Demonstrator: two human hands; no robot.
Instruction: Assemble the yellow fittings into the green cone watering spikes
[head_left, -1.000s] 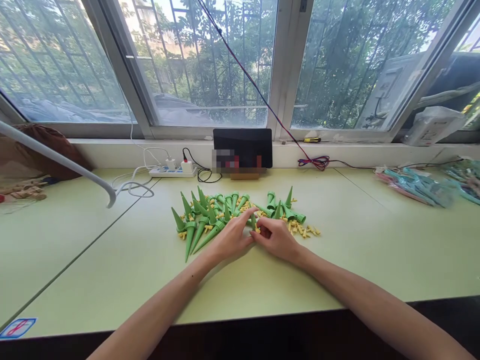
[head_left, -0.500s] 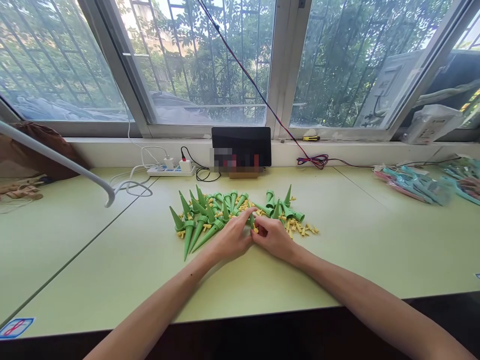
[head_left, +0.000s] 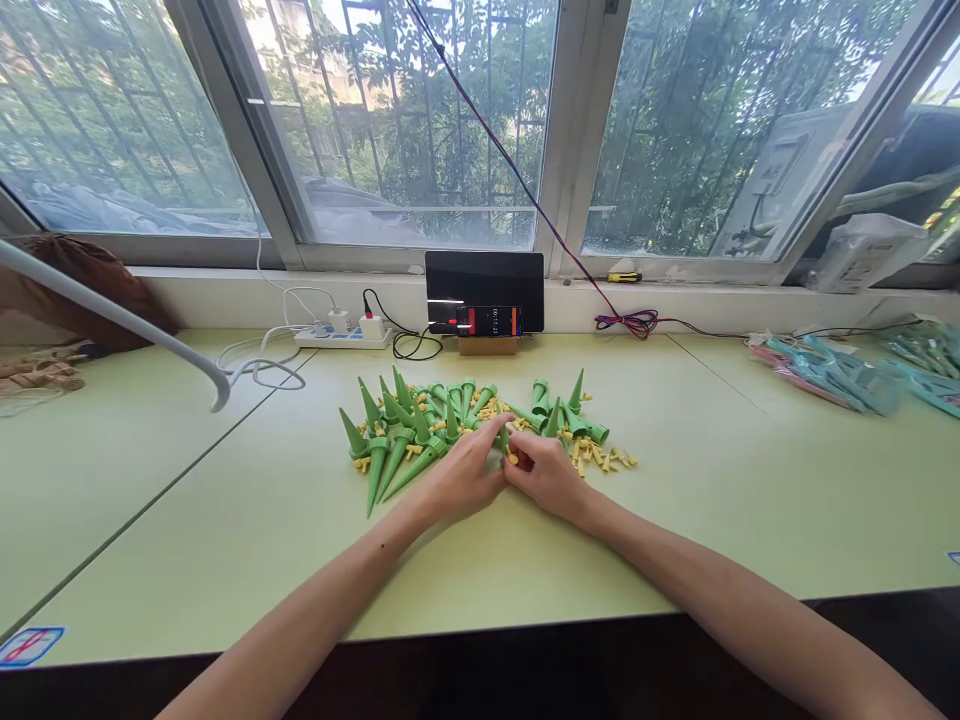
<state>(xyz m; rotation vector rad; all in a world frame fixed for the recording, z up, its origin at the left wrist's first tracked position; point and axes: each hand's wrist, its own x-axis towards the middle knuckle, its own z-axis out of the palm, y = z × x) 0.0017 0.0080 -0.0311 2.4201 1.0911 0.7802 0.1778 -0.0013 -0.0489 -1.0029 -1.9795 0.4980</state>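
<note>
My left hand and my right hand meet over the middle of the table. Between them is a green plastic watering spike, partly hidden by the fingers; my left hand grips it. The fingertips of my right hand pinch a small yellow plastic valve against the spike's side. Left of my hands lies a pile of green spikes, some standing point up and others lying flat. Several more green spikes are just beyond my right hand, with loose yellow valves beside them.
A dark screen stands at the back with a phone showing a timer before it. A power strip with white cables sits left of it. A white lamp arm reaches in from the left. Bagged items lie far right.
My hands keep the same pose around the spike and valve. At the far right edge, a skin-toned shape like a hand on the bags is gone. The view has shifted slightly.
</note>
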